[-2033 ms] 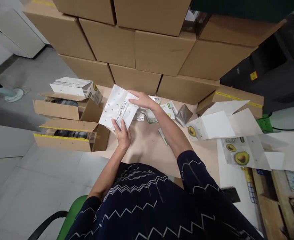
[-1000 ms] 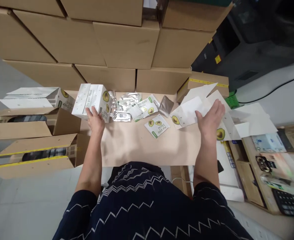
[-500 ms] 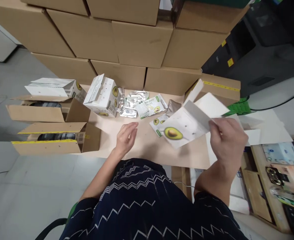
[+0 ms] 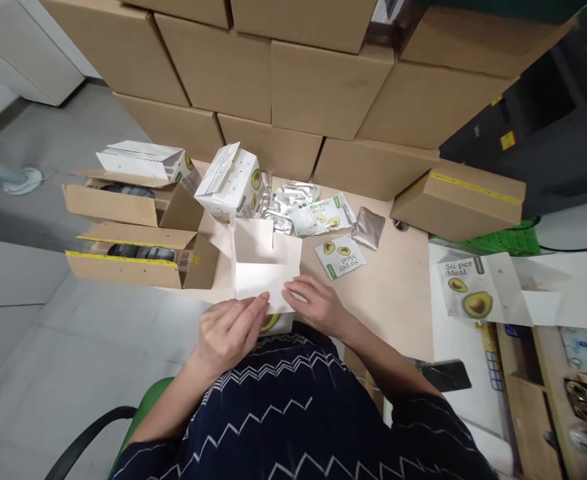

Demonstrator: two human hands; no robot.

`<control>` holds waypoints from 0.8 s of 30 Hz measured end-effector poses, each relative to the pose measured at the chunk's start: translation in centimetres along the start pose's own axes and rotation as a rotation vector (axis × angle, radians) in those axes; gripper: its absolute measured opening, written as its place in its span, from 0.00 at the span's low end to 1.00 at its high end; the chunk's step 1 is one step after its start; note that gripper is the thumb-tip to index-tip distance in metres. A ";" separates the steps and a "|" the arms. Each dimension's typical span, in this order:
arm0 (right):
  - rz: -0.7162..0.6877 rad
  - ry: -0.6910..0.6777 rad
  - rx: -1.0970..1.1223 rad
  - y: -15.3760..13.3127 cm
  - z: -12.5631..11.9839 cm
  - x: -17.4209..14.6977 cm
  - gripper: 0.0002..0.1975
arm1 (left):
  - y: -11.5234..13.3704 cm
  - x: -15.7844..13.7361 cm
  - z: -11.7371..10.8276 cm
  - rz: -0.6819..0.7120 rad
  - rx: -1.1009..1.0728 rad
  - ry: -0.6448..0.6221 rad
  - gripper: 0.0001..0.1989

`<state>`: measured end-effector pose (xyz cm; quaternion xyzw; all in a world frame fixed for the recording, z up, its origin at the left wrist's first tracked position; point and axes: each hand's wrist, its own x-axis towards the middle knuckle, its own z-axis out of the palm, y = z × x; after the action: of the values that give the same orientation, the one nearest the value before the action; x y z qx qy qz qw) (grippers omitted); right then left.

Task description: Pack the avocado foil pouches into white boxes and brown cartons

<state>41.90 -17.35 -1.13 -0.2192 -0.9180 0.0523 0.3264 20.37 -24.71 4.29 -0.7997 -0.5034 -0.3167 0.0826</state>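
A white carton (image 4: 283, 257) with an avocado print on its near side stands partly folded in front of my body, its pale inside and flaps facing up. My left hand (image 4: 233, 330) is closed on its near left edge, fingers together on the flap. From the right, my right hand (image 4: 318, 305) grips the near right edge with bent fingers. Just beyond lie a Su-per Meal sachet (image 4: 342, 256), a larger Su-per Meal packet (image 4: 326, 215) and a plain silver pouch (image 4: 369, 228). The undersides of both hands' grips are hidden.
An assembled white carton (image 4: 230, 183) stands behind left. Two open brown boxes (image 4: 118, 205) (image 4: 128, 263) hold dark packs at the left. Brown boxes (image 4: 323, 83) form a wall at the back. Flat Su-per Meal cartons (image 4: 466, 290) lie right, near a phone (image 4: 446, 375).
My right hand has brought the carton from the right to in front of my body. My left hand, empty before, now grips it too. The view has shifted.
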 end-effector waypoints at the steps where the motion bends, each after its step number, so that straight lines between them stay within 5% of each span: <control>1: -0.023 -0.021 0.038 -0.2 0.2 0.0 0.11 | 0.1 -0.2 -0.3 -0.037 0.036 -0.092 0.16; 5: -0.157 -0.067 0.109 -0.7 -0.1 0.7 0.10 | -0.1 0.1 -1.6 -0.147 0.077 -0.386 0.12; 9: -0.203 -0.055 0.255 -0.8 0.0 1.8 0.09 | -2.3 0.6 -1.9 -0.150 0.025 -0.483 0.26; 13: -0.140 -0.314 0.552 0.2 -1.0 3.0 0.07 | -4.9 -0.1 0.5 -0.136 -0.039 -0.693 0.38; 15: -0.094 -0.503 0.731 2.0 -2.0 3.7 0.10 | -5.1 -0.6 1.8 -0.160 -0.015 -0.759 0.33; 17: 0.094 -0.496 0.797 5.0 -2.2 4.6 0.10 | -4.5 -1.2 2.4 -0.159 0.008 -0.758 0.25; 21: 0.621 -0.142 0.365 13.6 2.8 7.5 0.11 | -3.0 -2.3 2.4 -0.117 0.000 -0.734 0.15; 24: 0.679 -0.260 0.127 19.4 10.0 10.3 0.13 | -2.6 -2.7 2.4 -0.131 0.016 -0.725 0.13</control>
<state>35.73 5.07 -7.70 -0.4821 -0.8216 0.2421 0.1841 18.42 -24.44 0.29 -0.8254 -0.5525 -0.0132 -0.1152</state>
